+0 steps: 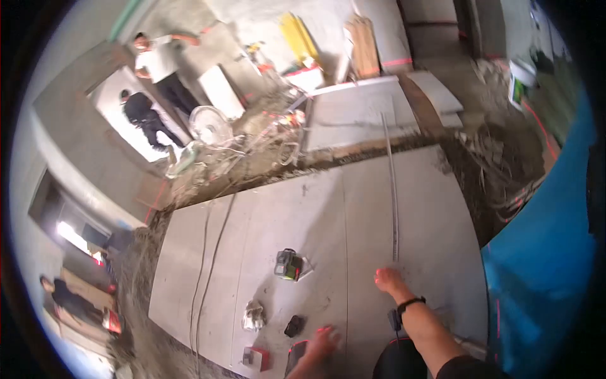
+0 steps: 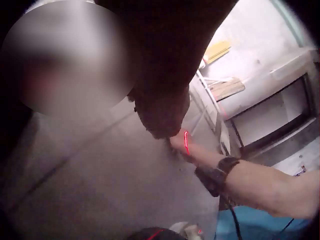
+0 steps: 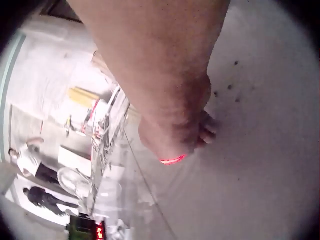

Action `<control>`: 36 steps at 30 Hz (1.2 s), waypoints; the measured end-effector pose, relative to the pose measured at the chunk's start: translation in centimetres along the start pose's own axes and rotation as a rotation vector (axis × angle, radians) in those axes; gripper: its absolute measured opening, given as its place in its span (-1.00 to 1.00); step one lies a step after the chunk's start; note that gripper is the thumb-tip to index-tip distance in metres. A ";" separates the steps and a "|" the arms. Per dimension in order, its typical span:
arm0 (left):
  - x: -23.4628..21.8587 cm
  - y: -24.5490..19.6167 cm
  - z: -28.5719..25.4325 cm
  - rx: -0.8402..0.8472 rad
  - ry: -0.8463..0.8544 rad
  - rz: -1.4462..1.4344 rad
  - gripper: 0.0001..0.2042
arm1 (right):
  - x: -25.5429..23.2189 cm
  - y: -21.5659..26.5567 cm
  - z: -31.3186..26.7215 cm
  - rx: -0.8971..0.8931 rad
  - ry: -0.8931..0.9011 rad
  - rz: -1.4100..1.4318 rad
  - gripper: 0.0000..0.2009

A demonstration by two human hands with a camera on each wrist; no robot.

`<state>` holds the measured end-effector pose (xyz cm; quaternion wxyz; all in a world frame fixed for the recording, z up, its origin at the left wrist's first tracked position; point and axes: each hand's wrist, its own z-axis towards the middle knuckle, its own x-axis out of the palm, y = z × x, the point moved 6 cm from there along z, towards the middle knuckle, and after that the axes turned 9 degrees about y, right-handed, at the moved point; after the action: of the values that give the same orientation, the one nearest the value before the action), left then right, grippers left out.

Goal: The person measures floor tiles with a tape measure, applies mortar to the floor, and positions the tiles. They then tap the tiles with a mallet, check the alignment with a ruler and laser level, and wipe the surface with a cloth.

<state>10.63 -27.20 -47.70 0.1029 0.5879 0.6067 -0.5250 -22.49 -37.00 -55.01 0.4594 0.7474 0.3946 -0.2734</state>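
In the head view my right hand (image 1: 390, 282) is on the grey board (image 1: 372, 208), just below the near end of a long thin metal strip (image 1: 392, 202). Its fingers (image 3: 206, 131) curl under in the right wrist view, with no object showing in them; a red laser line crosses the knuckles. Blurred near the bottom of the head view, my left hand (image 1: 324, 344) hovers low over the board with its fingers loose. To its left lies a small black object (image 1: 294, 326). A dark laser level (image 1: 288, 264) stands farther up the board.
A crumpled silvery packet (image 1: 254, 316) and a red-and-white box (image 1: 254, 358) lie at the near left. Two cables (image 1: 205, 278) cross the board. Rubble (image 1: 252, 145) lines its far edge. Blue sheeting (image 1: 536, 271) borders the right. Several people (image 1: 167, 72) stand at the left.
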 end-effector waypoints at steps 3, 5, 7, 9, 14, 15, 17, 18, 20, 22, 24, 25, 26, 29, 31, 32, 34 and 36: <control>-5.5 5.8 -8.6 -0.235 -0.152 0.015 -0.55 | -5.2 0.9 -11.9 0.049 -0.342 0.075 -0.75; -7.6 9.9 -14.7 -0.329 -0.268 -0.087 -0.57 | -6.0 -2.3 -19.5 0.110 -0.449 0.131 -0.81; -7.9 12.5 -18.2 -0.331 -0.320 -0.099 -0.60 | -5.8 -7.8 -26.9 0.192 -0.650 0.124 -0.92; -7.3 14.9 -21.7 -0.456 -0.409 -0.078 -0.62 | -4.1 -13.5 -32.6 0.367 -0.600 0.096 -0.80; -1.6 19.9 -25.6 -0.465 -0.145 -0.167 -0.57 | 4.1 -21.0 -39.9 0.525 -0.530 0.050 -0.55; -0.3 20.0 -26.6 -0.449 -0.040 -0.243 -0.56 | 4.8 -20.5 -40.1 0.526 -0.522 0.072 -0.49; 0.8 20.5 -28.1 -0.422 -0.075 -0.264 -0.55 | 3.2 -15.4 -42.1 0.492 -0.446 0.145 -0.38; 0.7 20.7 -28.4 -0.386 -0.110 -0.281 -0.54 | 4.9 -16.4 -41.3 0.482 -0.447 0.150 -0.38; 0.4 20.8 -29.1 -0.373 -0.132 -0.212 -0.54 | 6.6 -17.9 -40.4 0.502 -0.652 -0.038 -0.34; 1.3 22.7 -29.8 -0.522 -0.210 -0.364 -0.53 | 6.0 -18.5 -41.0 0.523 -0.462 0.037 -0.34; 3.4 24.1 -30.1 -0.540 -0.211 -0.394 -0.54 | 6.6 -18.9 -41.5 0.547 -0.271 0.109 -0.32; 4.3 24.9 -30.3 -0.553 -0.212 -0.417 -0.54 | 7.2 -19.5 -41.4 0.532 -0.229 0.055 -0.35; 4.8 25.3 -30.5 -0.565 -0.213 -0.437 -0.54 | 8.3 -20.3 -41.0 0.518 -0.188 0.004 -0.37; 6.3 24.3 -31.8 -0.565 -0.131 -0.394 -0.54 | 10.0 -20.6 -41.7 0.543 -0.193 0.059 -0.44; 8.9 27.4 -31.5 -0.546 -0.090 -0.479 -0.51 | 12.7 -24.6 -39.7 0.492 -0.184 0.023 -0.47; 8.5 27.7 -31.4 -0.540 -0.095 -0.480 -0.51 | 13.5 -25.8 -38.3 0.443 -0.173 -0.011 -0.50; 9.4 27.7 -32.2 -0.518 0.023 -0.466 -0.54 | 12.6 -22.1 -38.3 0.336 -0.213 -0.131 -0.52; 9.1 26.4 -30.6 -0.249 0.143 0.007 -0.72 | 12.3 -19.9 -40.3 0.156 -0.334 -0.376 -0.52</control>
<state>44.78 -4.89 -54.99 0.1333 0.6086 0.6708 -0.4023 -30.78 8.87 -56.56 0.4004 0.6383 0.4231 -0.5032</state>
